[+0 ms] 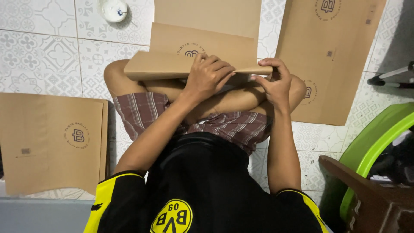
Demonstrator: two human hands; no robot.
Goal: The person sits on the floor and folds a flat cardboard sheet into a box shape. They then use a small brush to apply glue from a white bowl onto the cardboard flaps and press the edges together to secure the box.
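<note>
I sit cross-legged on a patterned tile floor with a brown paper sheet (202,43) folded over my knees. My left hand (209,75) lies flat on the sheet's folded edge, fingers pressed down across the crease. My right hand (276,84) pinches the right end of the same fold between thumb and fingers. The sheet's upper part runs away from me across the floor and carries a round printed mark.
A stack of flat brown paper pieces (51,142) lies at my left. Another brown sheet (332,56) lies at the right. A small white bowl (114,10) stands at the top. A green plastic object (371,142) and a dark wooden piece (366,194) are at the lower right.
</note>
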